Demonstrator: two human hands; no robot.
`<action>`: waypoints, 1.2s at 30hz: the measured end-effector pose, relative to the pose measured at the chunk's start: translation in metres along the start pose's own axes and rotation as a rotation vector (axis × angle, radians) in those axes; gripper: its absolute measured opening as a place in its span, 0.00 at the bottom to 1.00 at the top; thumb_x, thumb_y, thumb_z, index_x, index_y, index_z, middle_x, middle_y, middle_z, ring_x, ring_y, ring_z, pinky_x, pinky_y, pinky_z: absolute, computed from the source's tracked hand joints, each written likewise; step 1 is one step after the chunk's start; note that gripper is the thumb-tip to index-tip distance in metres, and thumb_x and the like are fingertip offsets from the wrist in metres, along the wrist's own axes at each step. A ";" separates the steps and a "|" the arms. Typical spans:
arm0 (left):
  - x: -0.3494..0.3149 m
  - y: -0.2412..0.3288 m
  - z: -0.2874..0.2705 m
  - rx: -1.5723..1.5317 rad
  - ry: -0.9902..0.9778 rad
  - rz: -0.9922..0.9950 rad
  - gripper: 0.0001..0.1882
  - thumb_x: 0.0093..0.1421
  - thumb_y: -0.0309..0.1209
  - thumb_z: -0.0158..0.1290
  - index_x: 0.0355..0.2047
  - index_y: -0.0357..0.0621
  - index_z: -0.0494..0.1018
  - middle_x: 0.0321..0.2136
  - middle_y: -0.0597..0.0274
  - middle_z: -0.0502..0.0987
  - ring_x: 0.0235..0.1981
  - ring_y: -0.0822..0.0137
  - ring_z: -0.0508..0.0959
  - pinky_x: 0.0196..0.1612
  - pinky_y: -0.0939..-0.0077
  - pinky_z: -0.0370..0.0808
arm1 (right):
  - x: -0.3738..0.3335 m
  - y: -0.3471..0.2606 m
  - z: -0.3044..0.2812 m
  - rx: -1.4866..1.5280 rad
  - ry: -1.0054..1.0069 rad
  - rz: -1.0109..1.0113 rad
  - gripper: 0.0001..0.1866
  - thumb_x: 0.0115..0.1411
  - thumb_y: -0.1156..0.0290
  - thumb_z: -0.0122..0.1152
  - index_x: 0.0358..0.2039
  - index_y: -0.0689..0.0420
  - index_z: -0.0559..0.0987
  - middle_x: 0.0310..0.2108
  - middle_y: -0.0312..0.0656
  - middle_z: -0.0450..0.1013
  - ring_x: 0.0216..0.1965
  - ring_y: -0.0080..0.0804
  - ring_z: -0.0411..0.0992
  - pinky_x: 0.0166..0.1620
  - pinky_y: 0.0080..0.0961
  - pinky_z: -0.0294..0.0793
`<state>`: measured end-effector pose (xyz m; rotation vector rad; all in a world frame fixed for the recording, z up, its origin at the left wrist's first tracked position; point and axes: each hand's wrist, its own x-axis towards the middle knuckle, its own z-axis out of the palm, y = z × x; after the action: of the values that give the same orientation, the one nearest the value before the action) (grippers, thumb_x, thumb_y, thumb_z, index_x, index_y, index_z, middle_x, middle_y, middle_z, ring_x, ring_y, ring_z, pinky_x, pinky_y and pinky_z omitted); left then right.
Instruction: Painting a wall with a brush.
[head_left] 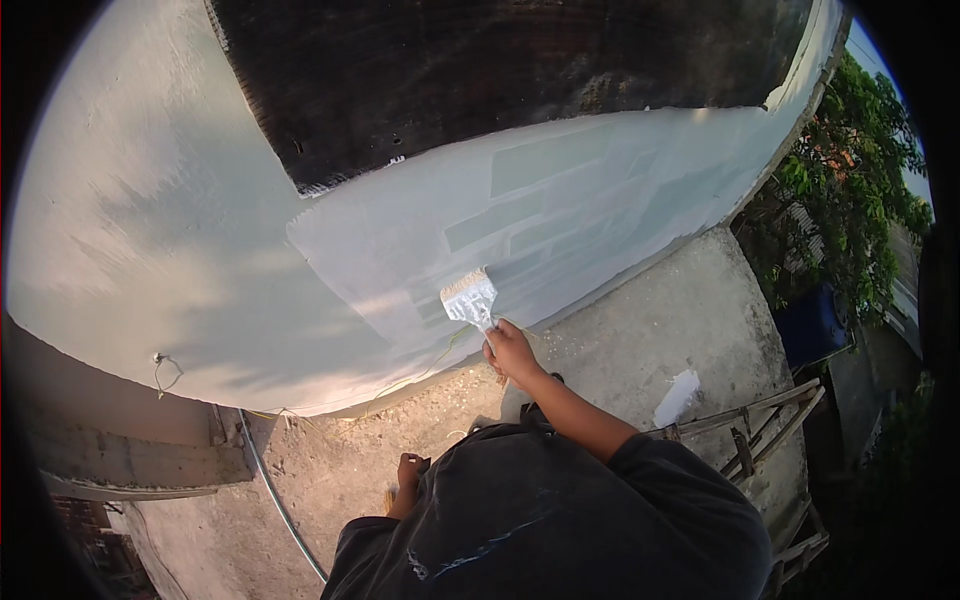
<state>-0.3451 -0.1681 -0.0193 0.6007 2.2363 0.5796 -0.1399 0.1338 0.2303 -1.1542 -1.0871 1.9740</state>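
My right hand [510, 350] is wrapped round the handle of a wide paintbrush [470, 297]. White paint coats the brush's head, and its pale bristles point up at the wall [380, 240], close to the surface; whether they touch it I cannot tell. Fresh whitish strokes cover part of the wall, with pale green patches showing between them. Down by my left side, my left hand [409, 468] is closed, its fingers curled near a small dark shape. A bit of something straw-yellow shows just below it, partly hidden by my body.
A large dark panel [520, 75] fills the upper wall. A thin wire [430, 362] runs along the wall's foot, and a looped wire [165, 370] sticks out at left. A hose [270, 480] crosses the concrete floor [650, 310]. Wooden frames [760, 425] and a blue barrel [810, 325] stand at right.
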 end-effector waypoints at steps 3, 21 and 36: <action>0.003 0.009 0.002 0.035 0.008 0.019 0.16 0.53 0.39 0.54 0.34 0.38 0.71 0.33 0.49 0.77 0.36 0.57 0.78 0.39 0.68 0.73 | -0.005 0.001 0.023 -0.014 -0.056 0.015 0.06 0.63 0.68 0.44 0.32 0.55 0.66 0.18 0.36 0.64 0.10 0.19 0.54 0.11 0.18 0.49; 0.000 0.003 -0.001 0.045 0.006 -0.006 0.17 0.53 0.40 0.54 0.35 0.39 0.71 0.32 0.50 0.77 0.36 0.57 0.78 0.40 0.67 0.73 | -0.015 0.003 -0.017 0.102 0.082 0.023 0.05 0.63 0.67 0.44 0.33 0.53 0.66 0.19 0.37 0.65 0.10 0.18 0.54 0.11 0.17 0.48; -0.006 -0.005 0.000 -0.010 0.023 -0.016 0.16 0.54 0.39 0.53 0.33 0.37 0.72 0.32 0.50 0.77 0.36 0.57 0.77 0.40 0.68 0.73 | -0.013 -0.014 -0.017 0.144 -0.049 0.001 0.04 0.62 0.69 0.45 0.33 0.53 0.66 0.19 0.36 0.65 0.11 0.18 0.55 0.12 0.17 0.48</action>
<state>-0.3426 -0.1759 -0.0186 0.5739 2.2563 0.5922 -0.1181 0.1365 0.2430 -1.0354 -0.9513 2.0542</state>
